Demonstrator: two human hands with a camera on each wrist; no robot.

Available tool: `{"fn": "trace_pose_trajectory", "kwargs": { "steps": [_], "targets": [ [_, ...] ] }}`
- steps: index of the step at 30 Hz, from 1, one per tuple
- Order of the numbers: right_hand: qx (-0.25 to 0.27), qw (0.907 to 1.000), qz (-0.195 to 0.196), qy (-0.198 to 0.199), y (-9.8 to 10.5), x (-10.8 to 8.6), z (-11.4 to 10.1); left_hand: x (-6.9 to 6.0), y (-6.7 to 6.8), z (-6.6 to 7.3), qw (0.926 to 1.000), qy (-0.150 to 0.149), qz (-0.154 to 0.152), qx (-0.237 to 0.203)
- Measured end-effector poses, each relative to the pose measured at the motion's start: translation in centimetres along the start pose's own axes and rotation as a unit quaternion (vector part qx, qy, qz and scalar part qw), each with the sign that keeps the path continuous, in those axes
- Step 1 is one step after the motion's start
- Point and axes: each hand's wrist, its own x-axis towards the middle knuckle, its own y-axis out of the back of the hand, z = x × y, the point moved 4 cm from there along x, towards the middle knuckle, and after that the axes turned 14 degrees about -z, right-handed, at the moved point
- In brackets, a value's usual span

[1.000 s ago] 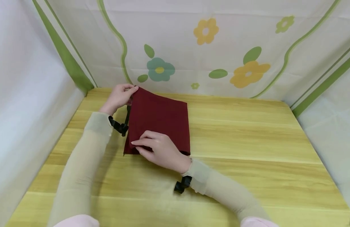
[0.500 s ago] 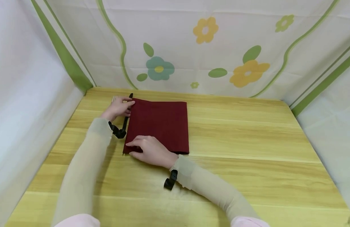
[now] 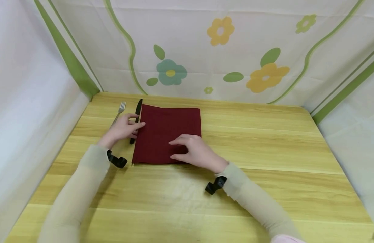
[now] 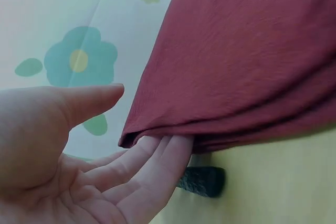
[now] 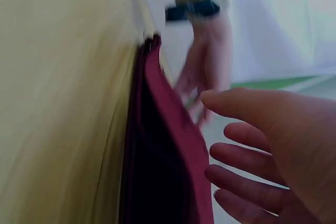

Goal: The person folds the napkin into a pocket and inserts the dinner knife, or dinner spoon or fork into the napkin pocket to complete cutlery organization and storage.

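A dark red cloth napkin point(image 3: 165, 121), folded into a square with layered edges, lies on the table. My left hand point(image 3: 123, 127) is at its left edge, thumb apart from the fingers. In the left wrist view the fingertips reach the folded edge of the napkin point(image 4: 236, 61), some partly hidden beneath it. Over the napkin's lower right part is my right hand point(image 3: 197, 152), thumb and fingers spread with nothing between them. A black knife point(image 3: 139, 107) lies along the napkin's left side, partly covered by my left hand. Beyond that hand lies a fork point(image 3: 122, 107), its handle partly hidden.
The wooden table point(image 3: 265, 141) extends right and toward me. A white flowered curtain point(image 3: 193, 44) stands along the back edge, with white fabric point(image 3: 32, 84) on the left side and more on the right.
The napkin's raised upper left corner has come down flat. My left hand has let go and drawn back toward me, uncovering the fork and knife. My right hand has moved right across the napkin.
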Motion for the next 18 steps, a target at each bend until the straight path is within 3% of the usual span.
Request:
{"fn": "trace_pose_trajectory", "kwargs": {
  "steps": [8,13,18],
  "targets": [
    [-0.036,0.9983,0.019,-0.042,1.0,-4.9,2.8,-2.2,-2.1,-1.5,0.9999,-0.010,0.001,0.010],
    [-0.074,0.9963,0.034,-0.027,0.8,-6.5,3.2,-3.5,-3.3,-2.2,0.9989,-0.001,0.003,0.046],
    [-0.098,0.9946,0.033,-0.005,0.4,-6.8,3.4,-4.4,-3.8,-2.1,0.9959,-0.009,0.017,0.088]
  ]
}}
